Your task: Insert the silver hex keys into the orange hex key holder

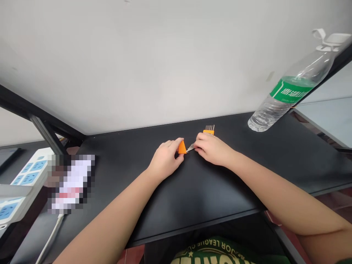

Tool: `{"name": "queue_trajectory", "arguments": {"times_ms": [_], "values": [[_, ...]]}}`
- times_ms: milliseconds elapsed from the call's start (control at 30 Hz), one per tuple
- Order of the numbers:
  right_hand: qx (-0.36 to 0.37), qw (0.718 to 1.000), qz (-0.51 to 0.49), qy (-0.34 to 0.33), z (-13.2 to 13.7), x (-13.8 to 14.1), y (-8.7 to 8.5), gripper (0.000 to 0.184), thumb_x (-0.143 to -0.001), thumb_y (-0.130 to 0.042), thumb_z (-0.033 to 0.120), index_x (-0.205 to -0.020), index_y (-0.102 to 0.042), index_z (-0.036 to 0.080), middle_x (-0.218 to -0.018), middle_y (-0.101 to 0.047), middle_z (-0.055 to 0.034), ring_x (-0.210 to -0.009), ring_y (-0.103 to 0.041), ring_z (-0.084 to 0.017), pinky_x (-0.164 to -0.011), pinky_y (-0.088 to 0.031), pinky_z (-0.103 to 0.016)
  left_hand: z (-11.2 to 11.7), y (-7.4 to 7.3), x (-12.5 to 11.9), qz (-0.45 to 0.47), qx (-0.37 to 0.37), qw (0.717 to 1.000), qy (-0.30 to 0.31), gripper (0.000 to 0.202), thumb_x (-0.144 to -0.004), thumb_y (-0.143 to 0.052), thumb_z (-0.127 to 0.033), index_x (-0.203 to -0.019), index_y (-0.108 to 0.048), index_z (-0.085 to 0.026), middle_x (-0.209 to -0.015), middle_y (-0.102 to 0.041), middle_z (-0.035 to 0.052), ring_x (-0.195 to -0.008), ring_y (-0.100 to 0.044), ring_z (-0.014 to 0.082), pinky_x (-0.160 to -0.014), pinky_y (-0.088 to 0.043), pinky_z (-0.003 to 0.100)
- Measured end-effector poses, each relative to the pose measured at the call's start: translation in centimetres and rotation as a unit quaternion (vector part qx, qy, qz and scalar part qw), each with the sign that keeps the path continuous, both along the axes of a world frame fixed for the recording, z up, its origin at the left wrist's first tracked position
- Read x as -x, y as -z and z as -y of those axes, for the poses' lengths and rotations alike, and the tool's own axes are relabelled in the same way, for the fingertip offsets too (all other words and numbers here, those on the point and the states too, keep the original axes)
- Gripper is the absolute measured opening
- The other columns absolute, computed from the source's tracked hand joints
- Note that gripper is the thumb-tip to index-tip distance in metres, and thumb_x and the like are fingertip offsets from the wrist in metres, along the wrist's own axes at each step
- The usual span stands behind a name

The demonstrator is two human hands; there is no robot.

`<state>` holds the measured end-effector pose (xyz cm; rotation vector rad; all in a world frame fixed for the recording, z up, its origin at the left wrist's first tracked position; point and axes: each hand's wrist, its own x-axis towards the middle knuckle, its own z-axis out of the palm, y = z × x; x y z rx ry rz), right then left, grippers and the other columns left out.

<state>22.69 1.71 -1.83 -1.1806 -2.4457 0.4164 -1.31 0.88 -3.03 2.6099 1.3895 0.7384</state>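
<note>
Between thumb and fingers, my left hand (166, 160) pinches a small orange holder (182, 147) just above the black tabletop. Several thin silver rods, which look like hex keys (190, 148), run from the right side of this holder toward my right hand (213, 148). The fingertips of that hand are closed on the rods' other end. Right behind my right hand sits a second orange piece (208, 132), with a row of short metal rod ends (209, 127) sticking up from it. My right hand partly hides this piece, so whether it is joined to the keys cannot be told.
On the right, a large water bottle (291, 90) with a green label stands on the black table (176, 201). At the left lie a blurred-out phone (73, 183) with a white cable (51, 236) and a white power strip (30, 176). A pale wall (165, 66) rises behind.
</note>
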Motion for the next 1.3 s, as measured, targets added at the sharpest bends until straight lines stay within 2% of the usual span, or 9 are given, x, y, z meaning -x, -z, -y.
{"name": "queue_trajectory", "arguments": {"times_ms": [267,433,533,600,733,867,1000,1133,1300], "values": [[-0.046,0.992,0.120,-0.002,-0.3,-0.3,0.1,0.013,-0.098,-0.058,0.015,-0.101,-0.071,0.016,-0.101,-0.063,-0.0109,-0.097,-0.060,-0.026,-0.087,-0.047,-0.040,-0.1,-0.1,0.2,0.035,0.043,0.998,-0.006,0.046,-0.090,-0.063,-0.022,-0.135,-0.055,-0.021,-0.091,-0.069,0.0019,-0.087,-0.065,0.0210,-0.085,-0.055,0.037],[-0.020,0.987,0.155,0.023,-0.2,-0.2,-0.1,0.022,-0.102,-0.053,0.019,-0.087,-0.069,0.016,-0.096,-0.061,-0.0103,-0.090,-0.059,-0.023,-0.080,-0.046,-0.036,-0.2,-0.1,0.3,0.033,0.052,0.998,0.009,0.045,-0.096,-0.062,-0.027,-0.139,-0.051,-0.021,-0.096,-0.069,0.0036,-0.090,-0.064,0.0219,-0.084,-0.055,0.038],[-0.011,0.989,0.141,0.035,-0.1,-0.2,0.0,0.010,-0.098,-0.062,0.021,-0.100,-0.070,0.016,-0.101,-0.062,-0.0095,-0.095,-0.061,-0.023,-0.080,-0.046,-0.035,-0.2,0.0,0.3,0.032,0.048,0.998,0.016,0.044,-0.097,-0.060,-0.026,-0.140,-0.051,-0.022,-0.098,-0.069,0.0040,-0.089,-0.064,0.0218,-0.084,-0.055,0.037],[-0.016,0.989,0.141,0.036,-0.1,-0.1,-0.1,0.013,-0.098,-0.061,0.020,-0.106,-0.071,0.016,-0.103,-0.063,-0.0096,-0.097,-0.061,-0.024,-0.083,-0.046,-0.035,-0.3,0.0,0.3,0.033,0.046,0.998,0.018,0.045,-0.097,-0.061,-0.026,-0.140,-0.050,-0.022,-0.097,-0.068,0.0037,-0.089,-0.064,0.0215,-0.085,-0.055,0.037],[-0.012,0.983,0.182,0.026,0.3,0.2,-0.9,0.019,-0.099,-0.054,0.016,-0.091,-0.071,0.016,-0.098,-0.063,-0.0110,-0.092,-0.061,-0.023,-0.081,-0.045,-0.035,-0.3,0.0,0.3,0.044,0.043,0.998,0.022,0.046,-0.097,-0.061,-0.027,-0.142,-0.050,-0.023,-0.096,-0.068,0.0031,-0.088,-0.064,0.0208,-0.083,-0.054,0.035],[0.047,0.974,0.222,0.027,1.2,0.5,-2.1,0.010,-0.086,-0.062,0.011,-0.079,-0.066,0.017,-0.095,-0.067,-0.0111,-0.084,-0.062,-0.023,-0.070,-0.041,-0.033,-0.2,0.0,0.3,0.053,0.043,0.997,0.039,0.046,-0.097,-0.060,-0.027,-0.142,-0.050,-0.023,-0.096,-0.068,0.0029,-0.088,-0.064,0.0197,-0.083,-0.054,0.034],[0.062,0.983,0.163,0.056,1.3,0.1,-2.5,0.009,-0.088,-0.058,0.012,-0.082,-0.060,0.019,-0.088,-0.067,-0.0071,-0.070,-0.056,-0.018,-0.060,-0.034,-0.030,-0.3,-0.1,0.3,0.048,0.042,0.997,0.033,0.045,-0.097,-0.060,-0.027,-0.141,-0.050,-0.023,-0.099,-0.068,0.0036,-0.088,-0.064,0.0198,-0.082,-0.054,0.033],[0.047,0.997,0.058,0.013,0.9,-0.5,-2.1,0.012,-0.088,-0.057,0.009,-0.083,-0.056,0.020,-0.083,-0.064,-0.0017,-0.069,-0.052,-0.014,-0.063,-0.034,-0.027,-0.4,-0.3,0.3,0.043,0.050,0.998,0.021,0.045,-0.098,-0.059,-0.027,-0.141,-0.049,-0.023,-0.099,-0.068,0.0031,-0.088,-0.064,0.0196,-0.080,-0.053,0.033],[0.008,1.000,0.014,-0.019,0.6,-0.9,-1.4,0.012,-0.094,-0.055,0.011,-0.090,-0.063,0.018,-0.089,-0.064,-0.0036,-0.075,-0.055,-0.015,-0.069,-0.038,-0.027,-0.5,-0.3,0.4,0.034,0.042,0.998,0.015,0.044,-0.098,-0.059,-0.027,-0.140,-0.049,-0.023,-0.098,-0.068,0.0026,-0.087,-0.063,0.0196,-0.080,-0.053,0.034]]}}
